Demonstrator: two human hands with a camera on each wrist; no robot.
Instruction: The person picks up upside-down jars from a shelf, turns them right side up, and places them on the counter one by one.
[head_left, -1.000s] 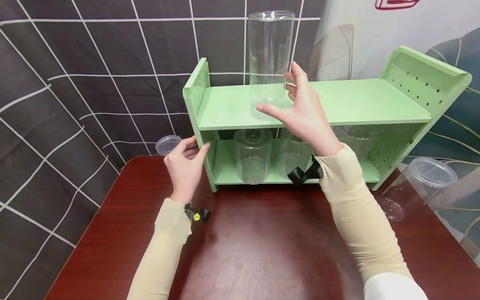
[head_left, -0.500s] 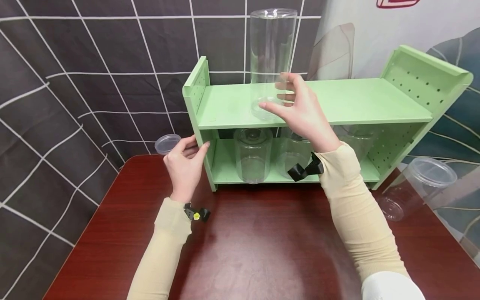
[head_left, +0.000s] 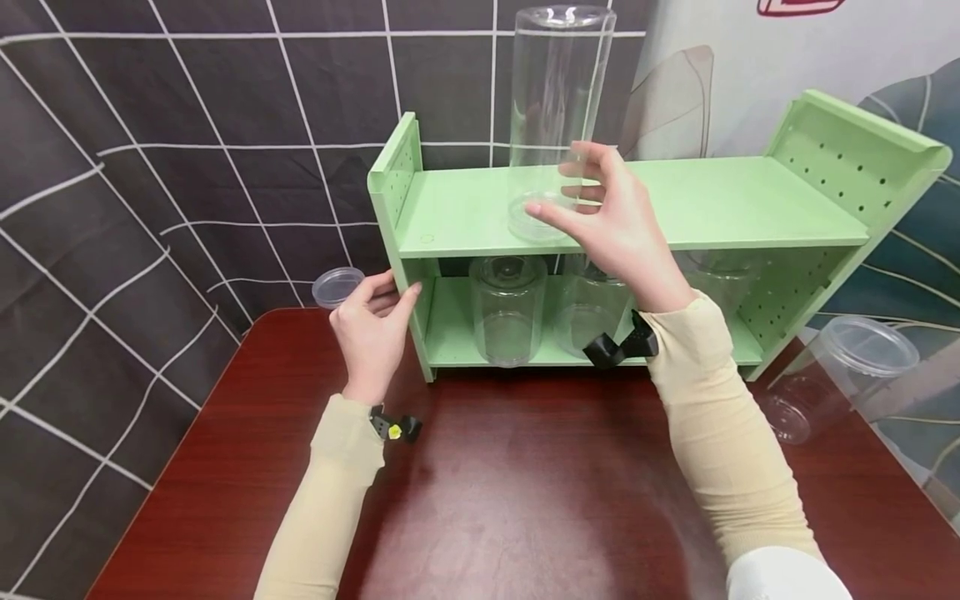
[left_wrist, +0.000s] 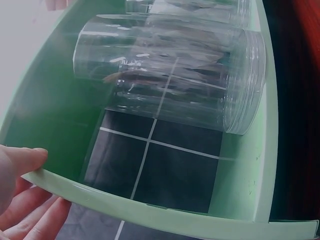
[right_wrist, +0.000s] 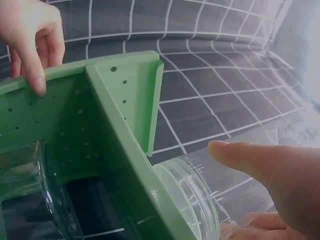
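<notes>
Your right hand [head_left: 621,223] curls thumb and fingers round the lower part of the jar [head_left: 551,108], which stands on the top shelf of the rack [head_left: 735,200]; your left hand [head_left: 369,333] pinches its left side

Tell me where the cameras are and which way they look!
Head: on the person's head, looking forward and down at the green shelf, tall clear jar and red-brown table; sleeves, left hand and right hand show.
Left wrist: on that wrist, looking into the shelf at a lower clear jar; part of the left hand shows, probably some right too.
Right wrist: on that wrist, facing the shelf's left end and the tall clear jar; parts of both hands show.
Head and right wrist share both hands, shelf and tall clear jar.
</notes>
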